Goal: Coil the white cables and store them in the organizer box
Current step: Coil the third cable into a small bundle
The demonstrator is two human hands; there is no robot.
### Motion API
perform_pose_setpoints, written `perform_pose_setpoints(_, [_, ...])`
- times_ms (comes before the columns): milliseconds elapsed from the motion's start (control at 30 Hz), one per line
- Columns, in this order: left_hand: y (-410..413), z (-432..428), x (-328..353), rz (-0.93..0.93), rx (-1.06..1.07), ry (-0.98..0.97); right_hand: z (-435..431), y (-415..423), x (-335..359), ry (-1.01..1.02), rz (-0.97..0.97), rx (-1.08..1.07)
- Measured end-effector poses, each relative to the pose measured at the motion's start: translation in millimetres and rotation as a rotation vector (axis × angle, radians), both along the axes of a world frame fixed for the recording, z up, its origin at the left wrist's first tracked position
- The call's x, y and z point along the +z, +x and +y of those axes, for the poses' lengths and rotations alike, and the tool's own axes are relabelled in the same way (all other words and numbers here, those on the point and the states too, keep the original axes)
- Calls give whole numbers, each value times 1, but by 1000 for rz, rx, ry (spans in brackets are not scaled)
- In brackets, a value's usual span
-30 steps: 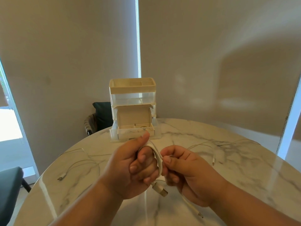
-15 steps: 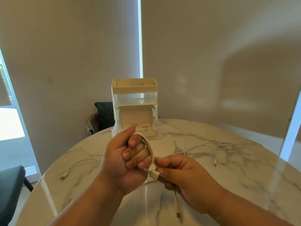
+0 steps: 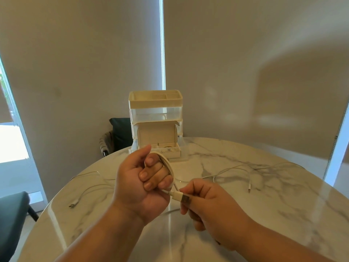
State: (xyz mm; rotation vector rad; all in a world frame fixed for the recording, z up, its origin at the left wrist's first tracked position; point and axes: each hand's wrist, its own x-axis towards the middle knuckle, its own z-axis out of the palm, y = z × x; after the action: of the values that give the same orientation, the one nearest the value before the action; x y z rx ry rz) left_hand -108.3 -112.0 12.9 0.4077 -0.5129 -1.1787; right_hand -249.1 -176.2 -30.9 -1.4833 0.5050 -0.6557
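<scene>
Marble table (image 3: 283, 214): our right hand (image 3: 211, 207) pinches the plug (image 3: 181, 197), our left hand (image 3: 139, 182) grips the coil (image 3: 168, 163) wound round its fingers (image 3: 154, 173), so we'd keep loops tight while tucking that end, loose cables (image 3: 249, 186) lying either side, box (image 3: 155, 118) at the far edge.

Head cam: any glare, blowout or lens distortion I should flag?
Head view: the window at left is blown out; the glossy marble table carries bright reflected streaks; the wide angle bends the window frames at the edges; the coiled cable is sharp, while the loose cables are faint against the marble.
</scene>
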Motion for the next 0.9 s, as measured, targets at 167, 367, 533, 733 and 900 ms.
perform_pose_setpoints(167, [-2, 0, 0, 0, 7, 2, -1, 1, -1, -63, -11, -7])
perform_pose_setpoints(367, [0, 0, 4, 62, 95, 25, 0, 1, 0, -67, -64, 72])
perform_pose_setpoints(533, [0, -1, 4, 113, 136, 19, 3, 3, -1, 77, -82, 164])
perform_pose_setpoints(733, [7, 1, 6, 125, 164, -1, 2, 2, 2, 109, -74, 141])
perform_pose_setpoints(900, [6, 1, 6, 142, 149, -10, 1, 3, 3, -2, -24, 100])
